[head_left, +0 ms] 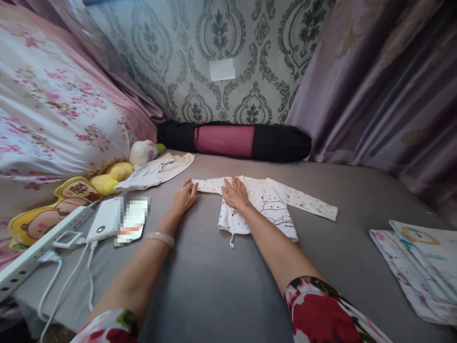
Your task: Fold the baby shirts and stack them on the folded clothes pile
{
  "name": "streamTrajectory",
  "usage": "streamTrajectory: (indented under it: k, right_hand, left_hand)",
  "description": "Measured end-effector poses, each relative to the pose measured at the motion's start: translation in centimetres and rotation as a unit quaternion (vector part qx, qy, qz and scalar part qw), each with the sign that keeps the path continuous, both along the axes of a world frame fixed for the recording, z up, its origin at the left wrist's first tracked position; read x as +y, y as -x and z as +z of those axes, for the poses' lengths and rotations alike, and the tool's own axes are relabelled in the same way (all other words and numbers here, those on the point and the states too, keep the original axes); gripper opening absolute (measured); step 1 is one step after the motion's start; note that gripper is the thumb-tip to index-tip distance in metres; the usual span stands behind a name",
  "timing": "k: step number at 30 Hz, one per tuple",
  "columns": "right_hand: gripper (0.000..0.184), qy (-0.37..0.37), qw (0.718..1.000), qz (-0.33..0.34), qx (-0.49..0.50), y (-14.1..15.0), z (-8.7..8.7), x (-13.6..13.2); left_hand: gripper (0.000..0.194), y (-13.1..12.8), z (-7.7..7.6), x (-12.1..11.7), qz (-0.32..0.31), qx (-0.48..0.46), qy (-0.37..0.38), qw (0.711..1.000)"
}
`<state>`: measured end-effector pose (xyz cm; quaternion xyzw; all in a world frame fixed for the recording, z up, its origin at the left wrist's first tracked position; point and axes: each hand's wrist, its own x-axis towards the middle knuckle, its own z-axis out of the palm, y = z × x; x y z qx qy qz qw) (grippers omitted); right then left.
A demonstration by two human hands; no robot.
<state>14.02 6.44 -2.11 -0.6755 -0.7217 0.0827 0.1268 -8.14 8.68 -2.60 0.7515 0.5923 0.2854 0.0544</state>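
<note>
Lying spread on the grey sheet (200, 286), the white top (257, 190) bore black lettering, partly readable, beneath a cartoon animal. The right hand (234, 193) rested flat on it, fingers extended, clasping nothing; the left hand (185, 195) curled slightly at the cuff (195, 185) — any pinch couldn't be told. Behind — patterned wallpaper (182, 57) and a purple curtain (364, 81).
</note>
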Motion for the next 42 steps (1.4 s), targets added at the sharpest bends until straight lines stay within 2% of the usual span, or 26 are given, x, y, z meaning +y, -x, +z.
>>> streamTrajectory:
  k: [3, 6, 10, 11, 13, 15, 18, 21, 24, 27, 31, 33, 38, 42]
  right_hand:
    - [0.055, -0.007, 1.000, -0.004, 0.004, 0.1, -0.2, -0.1]
    - [0.056, 0.001, 1.000, -0.002, 0.019, 0.1, -0.1, 0.2]
    - [0.064, 0.083, 0.991, 0.033, 0.096, -1.0, 1.2, 1.1]
    - [0.064, 0.082, 0.988, 0.038, 0.126, -1.6, 1.7, 1.1]
    - [0.060, 0.007, 0.984, 0.043, 0.174, -3.6, 2.6, 0.3]
    - [0.054, -0.078, 0.972, 0.042, 0.216, -6.3, 3.3, -1.7]
    - [0.038, -0.131, 0.958, -0.039, 0.252, -11.5, 4.0, -6.5]
    - [0.027, -0.083, 0.959, -0.129, 0.240, -16.2, 4.0, -11.8]
    - [0.026, 0.012, 0.953, -0.173, 0.247, -18.7, 3.3, -16.1]
    - [0.037, 0.087, 0.953, -0.177, 0.230, -18.7, 2.5, -19.0]
    - [0.052, 0.086, 0.974, -0.127, 0.165, -16.6, 2.4, -20.6]
    - [0.052, 0.076, 0.979, -0.138, 0.128, -15.2, 2.8, -20.8]
    - [0.045, 0.071, 0.972, -0.221, 0.045, -12.5, 3.5, -20.4]
    - [0.042, 0.061, 0.978, -0.202, 0.009, -11.9, 3.6, -20.5]
  left_hand:
    - [0.024, -0.3, -0.4, 0.4, 0.021, 0.006, 0.031, 0.999]
    - [0.024, -0.3, -0.7, 0.7, 0.039, 0.007, 0.031, 0.999]
    - [0.036, -0.1, -0.7, 0.5, 0.087, -0.016, -0.008, 0.996]
    - [0.038, -0.1, -0.6, 0.3, 0.100, -0.020, -0.012, 0.995]
    - [0.039, -0.3, -0.1, -0.6, 0.122, -0.017, -0.005, 0.992]
    - [0.037, -0.4, 0.7, -1.9, 0.121, -0.007, 0.023, 0.992]
    - [0.033, -0.5, 2.1, -4.4, 0.058, -0.004, 0.095, 0.994]
    - [0.034, -0.6, 3.2, -6.9, -0.040, -0.022, 0.162, 0.986]
    - [0.039, -1.2, 3.5, -9.1, -0.123, -0.047, 0.204, 0.970]
    - [0.044, -2.3, 3.3, -10.9, -0.157, -0.063, 0.225, 0.960]
    - [0.039, -4.3, 3.2, -12.4, -0.135, -0.056, 0.228, 0.963]
    - [0.033, -5.3, 3.3, -12.8, -0.108, -0.045, 0.228, 0.967]
    - [0.026, -7.4, 3.1, -13.2, -0.029, -0.020, 0.207, 0.978]
    - [0.024, -7.5, 2.0, -12.7, -0.033, -0.003, 0.164, 0.986]
